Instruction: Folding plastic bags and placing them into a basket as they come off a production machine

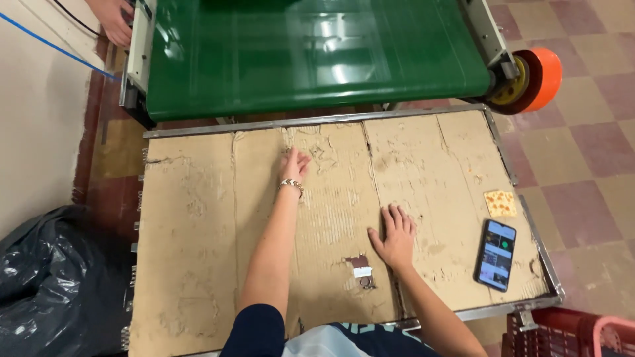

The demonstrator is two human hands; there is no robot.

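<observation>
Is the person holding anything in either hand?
No. The left hand and right hand both lie open and flat on the cardboard sheet, gripping nothing.

— What lies on the counter's right side?
— A cracker (499,203) near the right edge, and a dark phone (495,254) with a lit screen just below it, toward the near right corner.

— And past the far edge?
— A green conveyor belt (311,53) with an orange roll (539,79) at its right end.

— Off the left edge?
— A black plastic bag (46,284) on the floor. A red crate (569,334) sits off the near right corner.
</observation>
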